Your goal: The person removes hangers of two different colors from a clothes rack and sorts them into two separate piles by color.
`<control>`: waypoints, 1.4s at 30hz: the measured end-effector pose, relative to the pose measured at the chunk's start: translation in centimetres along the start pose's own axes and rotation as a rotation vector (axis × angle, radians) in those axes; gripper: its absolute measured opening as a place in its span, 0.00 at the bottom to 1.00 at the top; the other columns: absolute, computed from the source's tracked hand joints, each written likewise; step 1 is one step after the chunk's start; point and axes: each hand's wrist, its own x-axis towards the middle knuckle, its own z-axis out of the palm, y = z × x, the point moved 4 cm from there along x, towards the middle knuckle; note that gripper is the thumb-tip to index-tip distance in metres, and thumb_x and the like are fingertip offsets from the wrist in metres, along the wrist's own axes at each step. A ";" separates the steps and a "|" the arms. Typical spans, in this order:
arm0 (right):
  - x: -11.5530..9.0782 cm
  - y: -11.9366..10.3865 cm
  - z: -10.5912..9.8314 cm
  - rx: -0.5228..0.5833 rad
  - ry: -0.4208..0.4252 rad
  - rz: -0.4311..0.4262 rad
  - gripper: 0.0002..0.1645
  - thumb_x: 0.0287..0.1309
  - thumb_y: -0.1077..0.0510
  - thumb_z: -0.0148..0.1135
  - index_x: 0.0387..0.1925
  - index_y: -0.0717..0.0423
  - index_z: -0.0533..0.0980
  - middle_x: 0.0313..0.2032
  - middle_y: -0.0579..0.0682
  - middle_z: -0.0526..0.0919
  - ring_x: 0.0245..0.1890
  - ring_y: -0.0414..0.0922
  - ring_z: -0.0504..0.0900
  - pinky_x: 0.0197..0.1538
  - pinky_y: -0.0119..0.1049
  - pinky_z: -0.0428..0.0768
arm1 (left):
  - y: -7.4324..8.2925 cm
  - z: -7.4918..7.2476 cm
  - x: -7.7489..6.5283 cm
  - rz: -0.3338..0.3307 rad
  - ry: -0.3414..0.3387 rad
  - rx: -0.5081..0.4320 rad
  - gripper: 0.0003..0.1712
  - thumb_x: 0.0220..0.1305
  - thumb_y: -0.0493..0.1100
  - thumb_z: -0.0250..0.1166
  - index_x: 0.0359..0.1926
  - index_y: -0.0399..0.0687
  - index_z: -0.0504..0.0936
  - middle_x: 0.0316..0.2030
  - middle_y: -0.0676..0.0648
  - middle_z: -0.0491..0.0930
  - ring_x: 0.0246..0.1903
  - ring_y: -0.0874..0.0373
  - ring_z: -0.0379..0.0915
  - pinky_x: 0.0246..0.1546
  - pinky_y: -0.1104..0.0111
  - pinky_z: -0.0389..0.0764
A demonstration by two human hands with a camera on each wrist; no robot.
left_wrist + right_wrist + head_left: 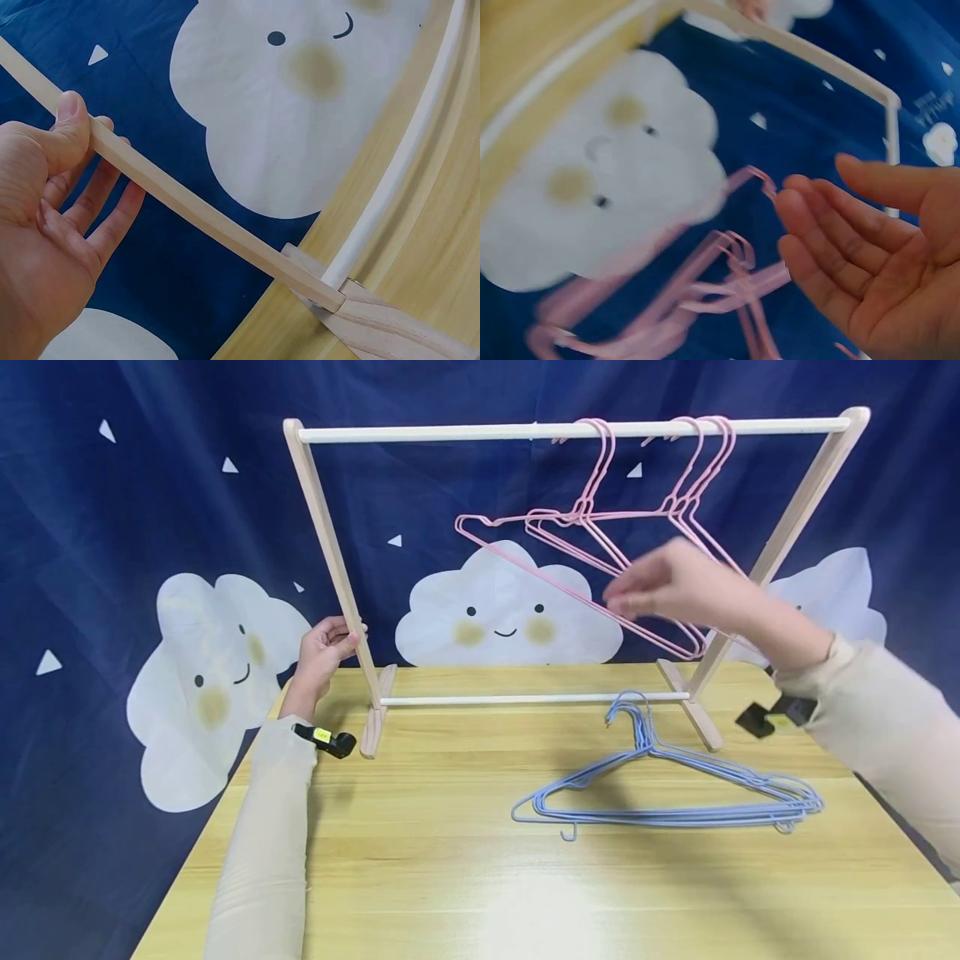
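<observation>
My left hand (322, 653) holds the left upright post (330, 543) of a wooden clothes rack. In the left wrist view, the thumb of the left hand (64, 202) lies on the near side of the wooden post (187, 204), with fingers behind it. My right hand (678, 583), blurred, is raised in front of several pink hangers (582, 510) that hang from the rack's white top rail (450, 433). Nothing shows in the right hand (877, 259) in the right wrist view; its fingers are loosely bent and apart from the thumb.
Several blue hangers (675, 817) lie stacked on the wooden table (420, 877), in front of the rack's lower bar (487, 700). The rack's right post (802, 510) stands near my right forearm. Behind hangs a dark blue cloth (420, 385) with cloud prints.
</observation>
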 end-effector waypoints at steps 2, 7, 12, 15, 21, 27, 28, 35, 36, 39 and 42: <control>1.0 -0.7 -2.0 0.071 0.060 0.050 0.20 0.69 0.50 0.65 0.56 0.57 0.82 0.40 0.45 0.92 0.37 0.34 0.87 0.57 0.35 0.83 | -0.4 -0.2 0.2 0.006 0.000 0.002 0.10 0.70 0.29 0.62 0.43 0.50 0.80 0.36 0.58 0.87 0.37 0.67 0.83 0.39 0.78 0.85; 3.9 -1.0 -4.5 0.379 0.151 0.080 0.21 0.70 0.54 0.63 0.58 0.63 0.80 0.30 0.35 0.90 0.34 0.31 0.88 0.47 0.26 0.86 | -0.8 -0.4 0.2 0.020 -0.005 0.008 0.09 0.70 0.31 0.63 0.43 0.51 0.81 0.36 0.58 0.87 0.38 0.67 0.83 0.40 0.78 0.85; 5.9 -0.7 -4.8 0.512 0.158 0.115 0.22 0.71 0.60 0.59 0.62 0.67 0.76 0.30 0.37 0.90 0.35 0.32 0.89 0.39 0.23 0.85 | -0.9 -0.3 0.1 0.023 -0.008 0.001 0.08 0.69 0.32 0.64 0.43 0.50 0.81 0.36 0.58 0.87 0.38 0.67 0.83 0.40 0.78 0.85; 6.8 -0.5 -4.7 0.472 0.159 0.159 0.24 0.73 0.59 0.57 0.65 0.66 0.74 0.31 0.34 0.89 0.37 0.31 0.88 0.42 0.23 0.86 | -0.9 -0.2 0.1 0.020 -0.009 -0.001 0.07 0.69 0.33 0.65 0.43 0.50 0.81 0.36 0.58 0.88 0.38 0.67 0.83 0.40 0.78 0.85; 7.8 -0.4 -4.4 0.496 0.163 0.197 0.20 0.73 0.59 0.58 0.61 0.63 0.78 0.28 0.36 0.89 0.35 0.33 0.88 0.41 0.24 0.86 | -0.2 0.0 -0.3 -0.001 -0.023 -0.005 0.07 0.70 0.31 0.63 0.45 0.45 0.79 0.36 0.57 0.87 0.38 0.67 0.83 0.41 0.77 0.85; 8.2 -1.0 -4.3 0.510 0.176 0.208 0.19 0.69 0.58 0.63 0.58 0.63 0.80 0.27 0.37 0.89 0.34 0.34 0.89 0.41 0.24 0.86 | -0.9 -0.4 0.1 -0.001 -0.020 -0.003 0.08 0.70 0.31 0.62 0.45 0.47 0.79 0.36 0.58 0.87 0.38 0.67 0.83 0.41 0.78 0.85; 8.3 -1.1 -4.2 0.500 0.176 0.210 0.21 0.69 0.58 0.63 0.59 0.63 0.79 0.26 0.37 0.89 0.34 0.33 0.88 0.42 0.25 0.86 | -0.9 -0.4 0.1 0.001 -0.016 0.000 0.08 0.70 0.32 0.63 0.45 0.48 0.79 0.36 0.58 0.87 0.38 0.68 0.83 0.40 0.78 0.85; 9.3 -1.5 -3.2 0.445 0.215 0.252 0.24 0.67 0.56 0.66 0.60 0.63 0.79 0.23 0.34 0.86 0.32 0.33 0.87 0.45 0.27 0.87 | -0.6 -0.3 0.0 0.016 0.000 0.030 0.06 0.70 0.35 0.65 0.44 0.51 0.80 0.36 0.60 0.88 0.38 0.68 0.84 0.40 0.79 0.85; 9.4 -1.5 -3.1 0.451 0.231 0.258 0.23 0.66 0.55 0.67 0.59 0.62 0.80 0.22 0.34 0.86 0.31 0.34 0.87 0.44 0.27 0.87 | -0.6 -0.3 0.0 0.016 0.001 0.034 0.06 0.70 0.36 0.65 0.44 0.51 0.80 0.36 0.60 0.88 0.38 0.69 0.84 0.40 0.79 0.85; 9.6 -1.6 -2.9 0.502 0.286 0.266 0.14 0.65 0.55 0.68 0.48 0.57 0.86 0.21 0.36 0.86 0.30 0.36 0.87 0.39 0.26 0.87 | -0.6 -0.3 0.1 0.009 0.003 0.030 0.07 0.70 0.35 0.65 0.44 0.51 0.81 0.36 0.60 0.88 0.38 0.69 0.84 0.40 0.79 0.85; 9.7 -1.8 -2.8 0.557 0.339 0.257 0.07 0.63 0.54 0.69 0.35 0.53 0.87 0.21 0.38 0.86 0.28 0.36 0.87 0.35 0.25 0.86 | -0.5 -0.3 0.2 -0.001 0.000 0.021 0.07 0.70 0.34 0.64 0.44 0.50 0.80 0.36 0.60 0.88 0.38 0.69 0.84 0.41 0.79 0.85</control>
